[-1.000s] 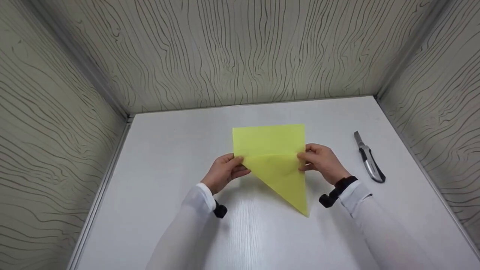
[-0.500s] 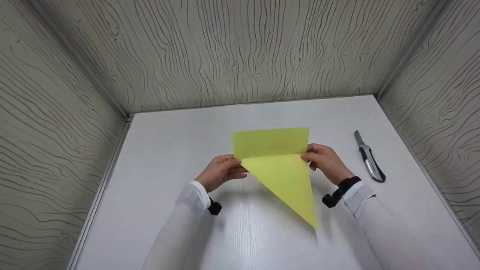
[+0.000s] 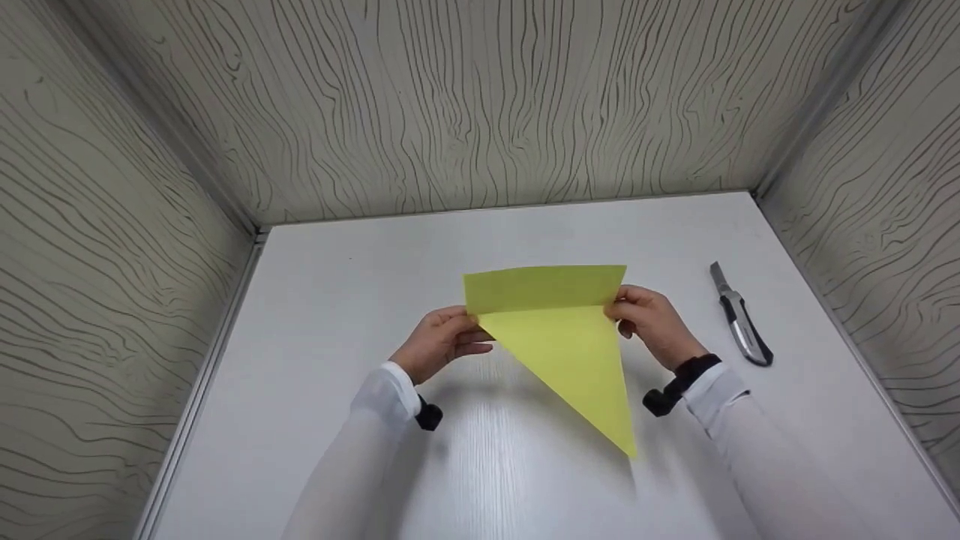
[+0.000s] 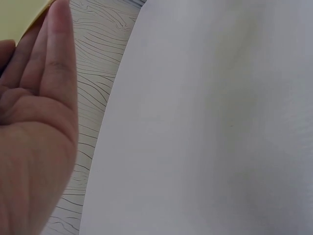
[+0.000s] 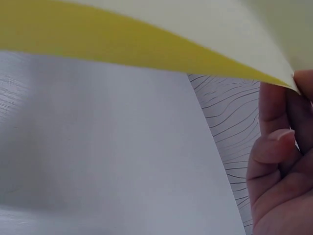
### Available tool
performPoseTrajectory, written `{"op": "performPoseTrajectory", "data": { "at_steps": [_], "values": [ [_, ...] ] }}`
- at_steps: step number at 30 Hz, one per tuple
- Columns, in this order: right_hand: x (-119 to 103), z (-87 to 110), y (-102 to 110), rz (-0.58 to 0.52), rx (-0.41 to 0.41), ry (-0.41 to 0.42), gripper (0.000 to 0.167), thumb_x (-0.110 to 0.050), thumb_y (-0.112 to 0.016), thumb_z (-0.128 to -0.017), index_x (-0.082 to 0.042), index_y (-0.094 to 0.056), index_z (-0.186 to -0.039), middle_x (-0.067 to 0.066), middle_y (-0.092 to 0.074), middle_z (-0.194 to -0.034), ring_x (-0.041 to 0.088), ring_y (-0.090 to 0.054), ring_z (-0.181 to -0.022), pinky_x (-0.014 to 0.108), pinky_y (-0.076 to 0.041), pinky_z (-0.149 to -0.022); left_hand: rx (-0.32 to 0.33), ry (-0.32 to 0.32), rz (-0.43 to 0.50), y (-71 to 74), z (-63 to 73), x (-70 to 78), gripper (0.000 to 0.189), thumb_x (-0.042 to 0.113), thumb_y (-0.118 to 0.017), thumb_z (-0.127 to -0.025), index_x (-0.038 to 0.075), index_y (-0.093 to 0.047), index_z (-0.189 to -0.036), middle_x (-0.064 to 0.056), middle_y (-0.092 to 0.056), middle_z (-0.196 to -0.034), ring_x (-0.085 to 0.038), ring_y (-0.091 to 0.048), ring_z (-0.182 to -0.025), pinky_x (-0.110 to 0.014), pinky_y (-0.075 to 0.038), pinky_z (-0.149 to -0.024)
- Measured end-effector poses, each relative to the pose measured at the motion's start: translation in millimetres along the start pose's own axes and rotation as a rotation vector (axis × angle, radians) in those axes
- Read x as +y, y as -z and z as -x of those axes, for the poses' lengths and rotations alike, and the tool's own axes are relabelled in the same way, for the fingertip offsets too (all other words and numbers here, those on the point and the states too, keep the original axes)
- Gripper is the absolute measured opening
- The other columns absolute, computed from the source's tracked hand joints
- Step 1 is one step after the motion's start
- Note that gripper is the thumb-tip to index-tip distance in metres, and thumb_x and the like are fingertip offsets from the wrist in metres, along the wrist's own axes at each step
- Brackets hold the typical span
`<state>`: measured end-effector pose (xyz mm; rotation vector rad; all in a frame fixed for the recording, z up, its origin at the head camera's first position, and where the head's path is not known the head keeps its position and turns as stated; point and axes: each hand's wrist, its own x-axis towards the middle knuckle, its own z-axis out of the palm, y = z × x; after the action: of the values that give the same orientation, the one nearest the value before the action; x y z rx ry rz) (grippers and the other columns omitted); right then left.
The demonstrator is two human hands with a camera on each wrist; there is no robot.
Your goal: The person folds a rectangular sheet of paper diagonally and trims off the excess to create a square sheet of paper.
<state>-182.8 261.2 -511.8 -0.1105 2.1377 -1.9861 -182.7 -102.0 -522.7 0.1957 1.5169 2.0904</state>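
Observation:
A folded sheet of yellow paper (image 3: 562,352) is held above the white table in the head view. A crease runs across it, with a rectangular strip beyond and a triangular part tapering to a point towards the near right. My left hand (image 3: 441,341) pinches the left edge at the crease, thumb on top. At the crease's other end, my right hand (image 3: 651,321) pinches the right edge between thumb and fingers. The right wrist view shows the paper (image 5: 117,39) edge-on, its two layers parted. Only a corner of paper (image 4: 19,17) shows in the left wrist view.
A silver and black utility knife (image 3: 742,322) lies on the white table (image 3: 322,300) to the right of my right hand, blade end pointing away. Wood-patterned panels (image 3: 480,105) stand behind the table and at both sides.
The paper's far strip has tilted up, so it looks shorter and darker, and its near tip has come closer to me. Both hands have shifted slightly apart, still pinching the edges.

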Motion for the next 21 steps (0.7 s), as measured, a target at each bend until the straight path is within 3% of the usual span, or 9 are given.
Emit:
{"op": "performPoseTrajectory", "data": {
  "at_steps": [13, 18, 21],
  "values": [
    [1.3, 1.1, -3.0, -0.024, 0.036, 0.017, 0.026, -0.011, -0.064, -0.100, -0.002, -0.070, -0.123, 0.007, -0.072, -0.099, 0.018, -0.054, -0.077, 0.026, -0.044, -0.063, 0.033, -0.035, -0.014, -2.1, -2.5, -2.2, 0.033, 0.014, -0.053, -0.106, 0.007, -0.066, -0.135, -0.017, -0.067, -0.132, -0.035, -0.066, -0.119, -0.045, -0.053, -0.099],
    [2.9, 1.4, -4.6, -0.034, 0.046, 0.047, 0.023, -0.014, -0.063, -0.102, -0.001, -0.073, -0.117, 0.007, -0.071, -0.100, 0.017, -0.055, -0.074, 0.025, -0.044, -0.062, 0.051, -0.032, -0.010, -1.9, -3.4, -1.8, 0.039, 0.009, -0.043, -0.107, 0.011, -0.066, -0.137, -0.017, -0.066, -0.133, -0.035, -0.066, -0.120, -0.042, -0.054, -0.098],
    [2.7, 1.8, -5.6, -0.046, 0.043, 0.064, 0.024, -0.015, -0.060, -0.104, 0.003, -0.072, -0.115, 0.008, -0.071, -0.103, 0.017, -0.056, -0.075, 0.025, -0.045, -0.063, 0.059, -0.048, -0.030, -2.0, -3.1, -2.3, 0.041, 0.008, -0.038, -0.106, 0.007, -0.067, -0.135, -0.017, -0.065, -0.134, -0.034, -0.067, -0.117, -0.042, -0.054, -0.097]
  ]
}}
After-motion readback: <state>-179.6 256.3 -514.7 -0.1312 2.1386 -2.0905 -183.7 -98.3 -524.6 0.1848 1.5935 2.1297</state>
